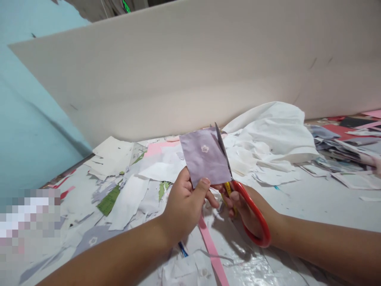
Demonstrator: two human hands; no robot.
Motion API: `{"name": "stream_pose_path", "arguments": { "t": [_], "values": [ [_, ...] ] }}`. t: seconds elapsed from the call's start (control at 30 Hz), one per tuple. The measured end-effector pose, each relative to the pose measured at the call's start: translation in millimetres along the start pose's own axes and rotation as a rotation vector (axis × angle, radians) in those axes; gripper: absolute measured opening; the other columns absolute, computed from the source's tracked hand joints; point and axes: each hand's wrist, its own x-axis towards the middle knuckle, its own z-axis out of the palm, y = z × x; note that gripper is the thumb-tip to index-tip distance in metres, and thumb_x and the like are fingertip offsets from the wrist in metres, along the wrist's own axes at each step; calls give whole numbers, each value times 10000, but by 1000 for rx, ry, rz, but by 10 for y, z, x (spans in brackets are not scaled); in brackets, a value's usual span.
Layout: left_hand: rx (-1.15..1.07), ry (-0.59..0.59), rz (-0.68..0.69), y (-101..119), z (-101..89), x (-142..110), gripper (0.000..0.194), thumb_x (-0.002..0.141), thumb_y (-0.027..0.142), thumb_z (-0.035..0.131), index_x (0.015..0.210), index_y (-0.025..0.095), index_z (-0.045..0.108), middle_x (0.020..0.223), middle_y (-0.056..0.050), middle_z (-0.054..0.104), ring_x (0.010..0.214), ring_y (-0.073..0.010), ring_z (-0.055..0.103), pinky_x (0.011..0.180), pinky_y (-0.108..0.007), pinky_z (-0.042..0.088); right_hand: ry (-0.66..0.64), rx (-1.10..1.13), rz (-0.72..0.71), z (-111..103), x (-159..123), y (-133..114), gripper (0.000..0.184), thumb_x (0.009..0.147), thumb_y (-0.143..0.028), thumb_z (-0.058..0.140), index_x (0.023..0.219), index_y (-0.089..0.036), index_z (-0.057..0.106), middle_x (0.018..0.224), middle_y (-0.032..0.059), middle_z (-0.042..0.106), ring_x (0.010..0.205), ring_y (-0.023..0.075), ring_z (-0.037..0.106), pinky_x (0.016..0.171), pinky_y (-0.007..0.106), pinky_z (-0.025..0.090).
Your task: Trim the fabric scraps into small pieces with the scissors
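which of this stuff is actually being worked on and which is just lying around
In use:
left hand pinching purple flowered cloth
right hand gripping red-handled scissors, blades on the cloth's edge

Lying about:
crumpled white cloth
green scrap
pink strip

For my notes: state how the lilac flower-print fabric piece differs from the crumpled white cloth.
The lilac flower-print fabric piece is flat, held in the left hand; the crumpled white cloth lies heaped, untouched. The lilac piece is smaller, patterned; the white cloth larger, plain. Both look like fabric.

White work table, fabric scraps, pink strip
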Motion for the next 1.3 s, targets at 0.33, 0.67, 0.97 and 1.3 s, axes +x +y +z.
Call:
{"name": "stream_pose_path", "arguments": {
  "t": [0.33, 0.67, 0.97, 1.3],
  "values": [
    [-13, -9, -11, -23, -3, -3, 142, 834, 336, 479, 895, 211, 451, 718, 8, 670, 471, -66, 569, 480, -191, 429, 17, -44, -4, -7, 1, 8, 345, 855, -525, 375, 738, -203, 419, 612, -35, 395, 499, 97, 400, 475, 233, 364],
    [42, 14, -37, -10, -3, -9, 159, 823, 355, 490, 893, 216, 455, 484, 50, 603, 466, -90, 546, 473, -184, 398, 9, -72, -3, -14, 16, 0, 407, 828, -587, 364, 752, -192, 422, 601, -34, 406, 487, 91, 407, 457, 222, 355],
    [87, 23, -22, -41, 15, 3, 159, 833, 354, 476, 882, 205, 450, 496, 43, 611, 478, -95, 557, 502, -198, 414, -26, -104, -9, -28, 29, -34, 460, 801, -636, 353, 682, -194, 387, 594, -29, 408, 487, 94, 400, 462, 230, 350],
    [11, -17, -60, -88, 10, -22, 194, 816, 379, 501, 890, 217, 424, 517, 33, 615, 444, -97, 544, 399, -175, 423, -27, -229, -14, -37, 21, -118, 473, 801, -648, 321, 663, -201, 386, 526, -32, 423, 446, 106, 431, 418, 224, 342]
  ]
}}
